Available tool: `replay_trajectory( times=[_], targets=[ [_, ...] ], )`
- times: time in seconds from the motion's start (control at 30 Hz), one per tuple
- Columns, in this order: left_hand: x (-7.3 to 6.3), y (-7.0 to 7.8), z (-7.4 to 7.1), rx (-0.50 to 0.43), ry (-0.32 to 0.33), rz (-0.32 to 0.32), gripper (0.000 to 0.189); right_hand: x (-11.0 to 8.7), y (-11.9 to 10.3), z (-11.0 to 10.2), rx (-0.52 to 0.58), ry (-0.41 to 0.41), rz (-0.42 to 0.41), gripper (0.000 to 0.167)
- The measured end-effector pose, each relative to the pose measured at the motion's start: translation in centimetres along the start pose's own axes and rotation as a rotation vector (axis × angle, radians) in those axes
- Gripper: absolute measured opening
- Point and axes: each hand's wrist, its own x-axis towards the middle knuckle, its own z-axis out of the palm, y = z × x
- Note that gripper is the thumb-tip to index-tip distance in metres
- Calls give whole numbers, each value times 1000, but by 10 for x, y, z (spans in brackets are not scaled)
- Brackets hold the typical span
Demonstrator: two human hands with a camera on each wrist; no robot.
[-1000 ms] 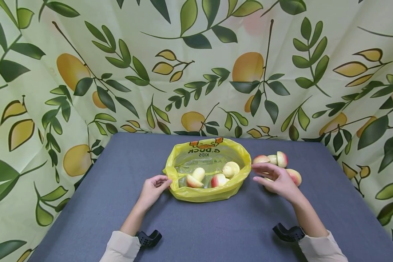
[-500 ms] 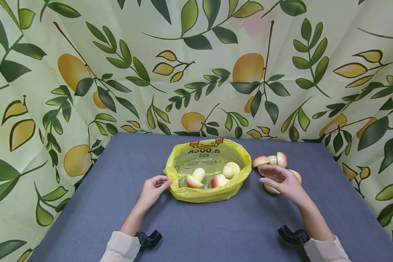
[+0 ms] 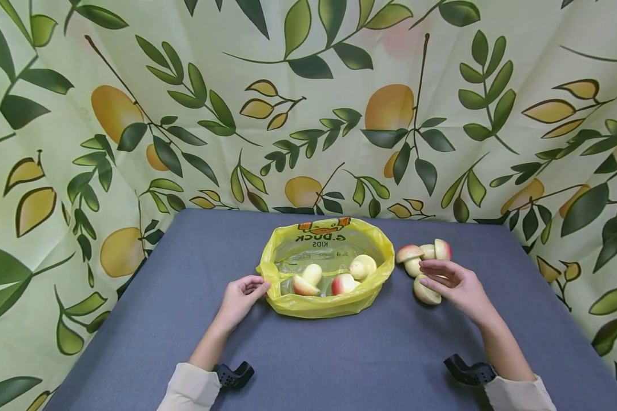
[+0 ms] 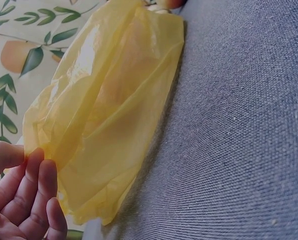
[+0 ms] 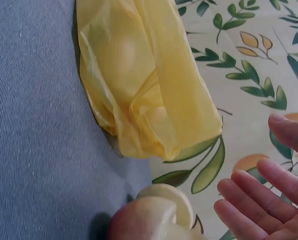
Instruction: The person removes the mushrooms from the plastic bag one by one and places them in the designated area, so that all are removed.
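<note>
A yellow plastic bag (image 3: pixel 316 308) stands on the table with its mouth spread wide and a mirrored duck print inside. My left hand (image 3: pixel 240 301) pinches the bag's left rim between thumb and fingers; the left wrist view shows the thin film (image 4: pixel 104 115) caught at the fingertips. Inside lie several toy mushrooms, one (image 3: pixel 308 279) at the left and another (image 3: pixel 362 266) at the right. Right of the bag, my right hand (image 3: pixel 457 288) hovers with fingers extended and nothing in them. Just beyond its fingertips are more mushrooms with red-and-cream caps (image 3: pixel 409 253), one (image 3: pixel 427 291) partly behind the thumb.
A grey-blue cloth covers the table (image 3: pixel 308 359). Behind it and along both sides hangs a curtain (image 3: pixel 308 85) printed with leaves and fruit. Another mushroom (image 3: pixel 442 250) lies at the back of the right-hand group. Each wrist wears a black camera mount (image 3: pixel 470 371).
My right hand has drawn away from the bag's right rim, moving right over the mushrooms and uncovering some of them. The left hand and the bag stay in place.
</note>
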Motion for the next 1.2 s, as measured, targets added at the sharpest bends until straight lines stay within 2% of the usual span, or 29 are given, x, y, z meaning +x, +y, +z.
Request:
replay_trajectory(
  times=[0.3,0.63,0.67,1.03,1.13,1.2],
  targets=[
    [0,0,-1,11,8,-21,19,-3,3,-7,-54,30,46,36],
    [1,0,-1,7,-2,2,18,-5,13,-14,7,95,1,32],
    [1,0,-1,6,-4,4,18,-6,14,-16,-27,93,10,33],
    [1,-2,0,-2,-2,30,19,-10,18,-27,-71,105,69,32],
    [1,-3,0,-8,1,29,19,-10,25,-31,-84,92,86,35],
    [1,-3,0,-8,3,24,19,-11,38,-34,-93,87,89,37]
  ],
)
